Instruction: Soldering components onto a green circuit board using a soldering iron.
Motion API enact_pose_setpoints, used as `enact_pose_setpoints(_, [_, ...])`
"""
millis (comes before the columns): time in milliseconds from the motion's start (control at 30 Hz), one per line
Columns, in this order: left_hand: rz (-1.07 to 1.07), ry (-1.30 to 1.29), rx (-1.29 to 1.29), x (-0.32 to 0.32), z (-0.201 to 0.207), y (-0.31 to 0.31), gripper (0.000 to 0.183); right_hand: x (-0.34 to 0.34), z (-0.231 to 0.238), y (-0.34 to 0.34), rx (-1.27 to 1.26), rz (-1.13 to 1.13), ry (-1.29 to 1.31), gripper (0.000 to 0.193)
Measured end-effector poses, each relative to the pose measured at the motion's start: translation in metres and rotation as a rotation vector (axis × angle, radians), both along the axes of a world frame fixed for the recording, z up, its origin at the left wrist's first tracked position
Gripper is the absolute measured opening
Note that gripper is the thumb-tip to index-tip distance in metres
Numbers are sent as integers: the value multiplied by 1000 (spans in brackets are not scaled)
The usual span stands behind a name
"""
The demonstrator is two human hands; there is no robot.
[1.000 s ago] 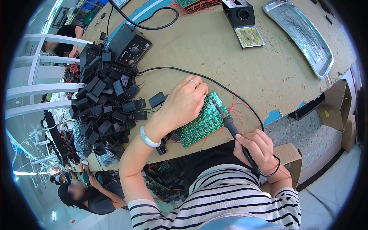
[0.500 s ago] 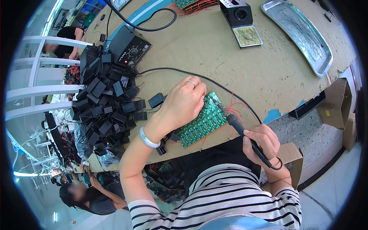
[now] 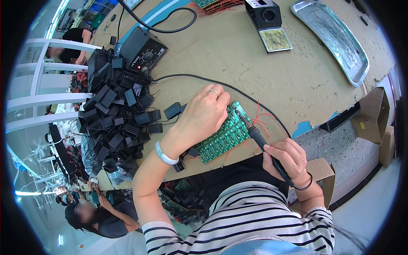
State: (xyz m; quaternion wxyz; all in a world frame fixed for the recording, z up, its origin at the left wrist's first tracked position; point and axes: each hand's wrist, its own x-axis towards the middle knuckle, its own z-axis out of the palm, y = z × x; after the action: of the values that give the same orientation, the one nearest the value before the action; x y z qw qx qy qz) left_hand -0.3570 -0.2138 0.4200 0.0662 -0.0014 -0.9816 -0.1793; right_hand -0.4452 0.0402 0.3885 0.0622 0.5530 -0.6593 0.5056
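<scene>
A green circuit board panel (image 3: pixel 223 138) lies on the table in front of me, red wires (image 3: pixel 264 119) sticking out at its right side. In my right hand (image 3: pixel 287 156) is a soldering iron (image 3: pixel 259 138), held like a pen with its tip at the board's upper part. My left hand (image 3: pixel 205 111) rests over the board's upper left edge, its fingers pinched together; whatever they hold is hidden beneath them. Just left of that wrist lie black box-shaped parts with thin leads, one small black box (image 3: pixel 172 110) apart from the heap.
A heap of black boxes (image 3: pixel 112 106) fills the table's left, against a soldering station (image 3: pixel 142 53). Farther off are an iron stand (image 3: pixel 263 15) with a yellowish sponge tray (image 3: pixel 276 39), a metal tray (image 3: pixel 335 40) and stacked boards (image 3: pixel 212 6). Cardboard boxes (image 3: pixel 370 114) stand right. Co-workers sit left.
My right hand has shifted slightly up and left, bringing the soldering iron's tip farther in over the board. The left hand and board stay nearly where they were.
</scene>
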Motion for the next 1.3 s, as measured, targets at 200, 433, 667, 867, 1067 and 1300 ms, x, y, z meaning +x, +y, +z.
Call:
enact_pose_setpoints(200, [1, 7, -3, 0, -1, -1, 9, 2, 1, 3, 21, 10, 33, 30])
enact_pose_setpoints(433, [-4, 5, -3, 0, -1, -2, 8, -4, 5, 27, -27, -87, -20, 29])
enact_pose_setpoints(667, [2, -90, -24, -4, 10, 0, 9, -4, 5, 33, -43, -130, -40, 24])
enact_pose_setpoints(867, [-33, -135, 23, -7, 21, -10, 13, -3, 6, 37, -46, -122, -72, 18])
enact_pose_setpoints(1067, [161, 63, 176, 9, 39, -25, 16, -7, 8, 45, -39, -123, -68, 25])
enact_pose_setpoints(1300, [502, 65, 258, 38, 32, -3, 19, -6, 3, 43, -36, -110, -78, 25])
